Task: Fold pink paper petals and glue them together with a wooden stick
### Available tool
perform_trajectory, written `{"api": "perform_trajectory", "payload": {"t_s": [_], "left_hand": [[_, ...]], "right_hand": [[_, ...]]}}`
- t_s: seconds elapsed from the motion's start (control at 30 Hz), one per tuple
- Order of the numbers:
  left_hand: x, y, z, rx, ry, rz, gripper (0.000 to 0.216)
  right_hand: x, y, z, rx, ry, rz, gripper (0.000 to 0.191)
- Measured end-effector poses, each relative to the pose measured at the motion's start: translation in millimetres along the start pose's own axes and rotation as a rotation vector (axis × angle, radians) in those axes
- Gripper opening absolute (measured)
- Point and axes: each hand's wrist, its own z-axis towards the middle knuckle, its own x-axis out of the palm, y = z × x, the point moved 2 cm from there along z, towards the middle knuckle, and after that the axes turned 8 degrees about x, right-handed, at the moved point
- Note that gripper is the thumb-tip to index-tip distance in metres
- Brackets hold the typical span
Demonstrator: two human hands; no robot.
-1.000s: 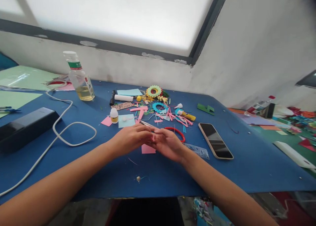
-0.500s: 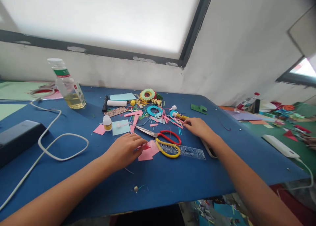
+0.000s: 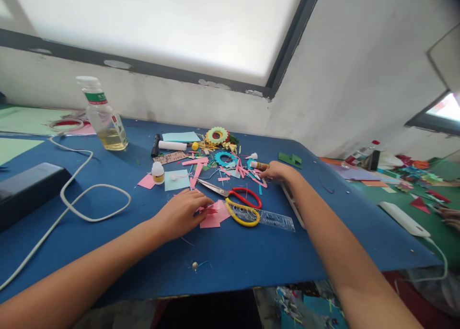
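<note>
My left hand point(image 3: 184, 213) rests low over pink paper point(image 3: 220, 215), its fingers bent together at a small red piece of paper point(image 3: 213, 211). My right hand point(image 3: 281, 170) is at the right side of the scraps, fingers closed and pointing down by thin pink strips point(image 3: 257, 177); what they grip is hidden. Just beyond its fingers lies a yellow-labelled tube point(image 3: 259, 165). Between my hands are scissors point(image 3: 227, 193) with red and yellow handles, lying partly across a clear ruler point(image 3: 276, 219). A flat, pale-edged object point(image 3: 293, 205) lies under my right wrist.
A small white bottle point(image 3: 157, 172) stands by a light blue paper square point(image 3: 177, 180). Gear-shaped paper rings point(image 3: 217, 135) and cuttings lie behind. Leftward are a bottle of yellow liquid point(image 3: 112, 137), a white cable point(image 3: 94, 218) and a dark box point(image 3: 34, 190). Another person's hand point(image 3: 451, 215) shows far right.
My right hand has moved a little left and farther in, closing over the scraps near the tube. The left hand stays on the pink paper. The view has shifted slightly.
</note>
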Motion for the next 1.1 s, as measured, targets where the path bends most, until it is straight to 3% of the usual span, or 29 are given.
{"api": "perform_trajectory", "payload": {"t_s": [0.13, 0.4, 0.7, 0.8, 1.0, 1.1], "left_hand": [[0, 0, 0, 0.001, -0.013, -0.017, 0.017], [-4, -2, 0, 0.000, -0.014, -0.017, 0.018], [-3, 2, -2, -0.035, -0.052, -0.027, 0.017], [-4, 6, -2, -0.104, -0.106, -0.019, 0.021], [-12, 6, 0, -0.211, -0.222, -0.123, 0.023], [-17, 1, 0, -0.238, -0.292, -0.388, 0.037]], "right_hand": [[-1, 1, 1, -0.003, 0.081, 0.001, 0.032], [-5, 14, -12, -0.040, 0.004, 0.033, 0.031], [-28, -21, -50, -0.071, -0.099, 0.307, 0.032], [-33, -22, -74, -0.195, -0.130, 0.458, 0.033], [-12, 9, -134, -0.666, -0.008, 0.686, 0.045], [7, 25, -154, -0.797, 0.079, 0.701, 0.042]]}}
